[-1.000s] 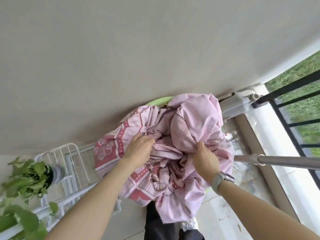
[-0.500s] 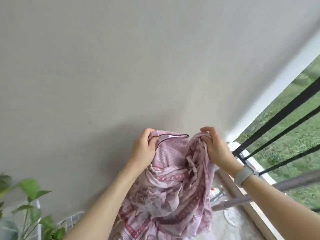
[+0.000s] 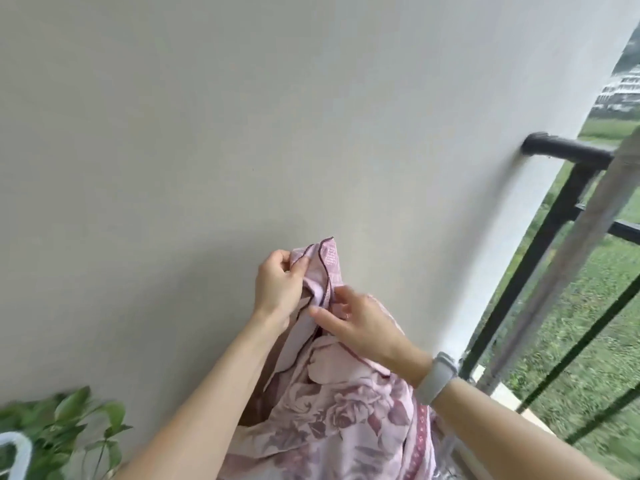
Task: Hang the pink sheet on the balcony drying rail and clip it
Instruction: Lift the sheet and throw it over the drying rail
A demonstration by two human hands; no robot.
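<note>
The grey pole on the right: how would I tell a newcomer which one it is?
Start at the big pale wall and look right to the black railing before the grass. The grey pole slants across in front of it, thicker and paler than the railing's dark bars.

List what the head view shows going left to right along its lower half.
White rack corner → green plant → left hand → right hand, both hands gripping the pink sheet → grey wristband → grey drying rail → grass.
</note>
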